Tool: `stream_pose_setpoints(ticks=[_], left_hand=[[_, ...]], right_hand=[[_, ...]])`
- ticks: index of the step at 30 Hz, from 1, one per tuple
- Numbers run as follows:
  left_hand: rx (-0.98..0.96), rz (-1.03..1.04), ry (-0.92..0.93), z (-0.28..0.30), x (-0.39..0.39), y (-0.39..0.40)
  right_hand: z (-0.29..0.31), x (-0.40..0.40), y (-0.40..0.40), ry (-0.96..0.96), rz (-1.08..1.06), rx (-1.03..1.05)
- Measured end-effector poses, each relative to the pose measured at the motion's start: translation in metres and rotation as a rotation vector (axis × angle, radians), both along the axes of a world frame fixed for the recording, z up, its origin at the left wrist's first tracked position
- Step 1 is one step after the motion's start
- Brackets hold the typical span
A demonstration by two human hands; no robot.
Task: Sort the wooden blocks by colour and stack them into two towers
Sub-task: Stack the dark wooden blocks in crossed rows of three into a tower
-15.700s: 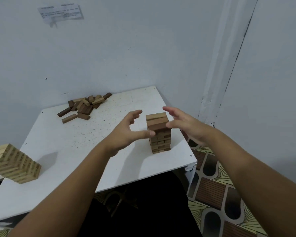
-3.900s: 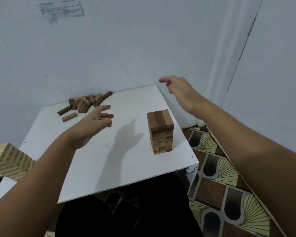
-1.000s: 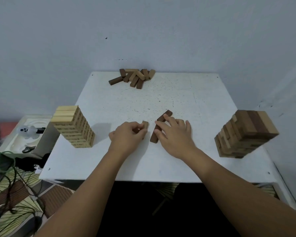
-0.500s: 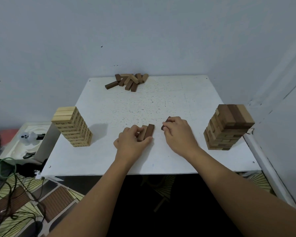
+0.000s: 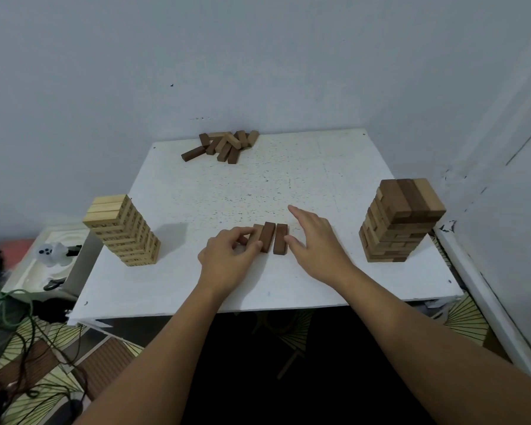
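Down at the near middle of the white square surface [image 5: 334, 280], both hands work a short row of three dark brown wooden blocks [image 5: 270, 237] lying flat, side by side. The left hand [image 5: 227, 259] has its fingers curled over the left end of the row, thumb pressing the near end of the middle block, gripping the two left blocks together. The right hand [image 5: 315, 240] is spread wide, fingers straight, thumb tip touching the right side of the rightmost block, which sits just beside its neighbour with a thin gap.

Out on the left edge stands the tall tower of pale yellow wooden blocks [image 5: 124, 230], upright, well apart from the hands. Over on the right edge, the shorter tower of brown wooden blocks [image 5: 400, 222], its top layer mixing darker and lighter brown pieces.

Far back against the grey wall [image 5: 258, 56], a loose heap of brown wooden blocks [image 5: 223, 145] lies jumbled at the surface's rear edge.

On the floor to the left: a white tray [image 5: 31, 271] and tangled cables [image 5: 18, 326].
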State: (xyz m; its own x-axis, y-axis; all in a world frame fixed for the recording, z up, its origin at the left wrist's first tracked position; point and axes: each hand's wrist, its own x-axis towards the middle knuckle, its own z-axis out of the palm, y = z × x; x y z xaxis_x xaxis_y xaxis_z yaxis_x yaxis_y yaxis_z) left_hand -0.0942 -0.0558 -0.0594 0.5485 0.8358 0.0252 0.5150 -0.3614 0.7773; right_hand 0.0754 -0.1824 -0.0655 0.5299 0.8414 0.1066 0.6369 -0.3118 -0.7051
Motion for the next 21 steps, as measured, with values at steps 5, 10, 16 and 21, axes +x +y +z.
stream_pose_setpoints(ticks=[5,10,16,21], left_hand=[[0.126,-0.050,0.138,-0.001,0.000,-0.009],[0.179,-0.024,0.165,-0.007,0.006,-0.014],[0.172,-0.032,0.129,-0.008,0.005,-0.014],[0.103,-0.072,0.086,-0.003,0.002,-0.013]], right_hand=[[-0.010,-0.002,-0.001,-0.091,-0.005,-0.027],[-0.013,-0.002,-0.002,-0.095,-0.014,-0.005],[-0.016,-0.002,-0.004,-0.092,-0.034,0.044],[-0.018,-0.002,-0.002,-0.165,-0.089,0.000]])
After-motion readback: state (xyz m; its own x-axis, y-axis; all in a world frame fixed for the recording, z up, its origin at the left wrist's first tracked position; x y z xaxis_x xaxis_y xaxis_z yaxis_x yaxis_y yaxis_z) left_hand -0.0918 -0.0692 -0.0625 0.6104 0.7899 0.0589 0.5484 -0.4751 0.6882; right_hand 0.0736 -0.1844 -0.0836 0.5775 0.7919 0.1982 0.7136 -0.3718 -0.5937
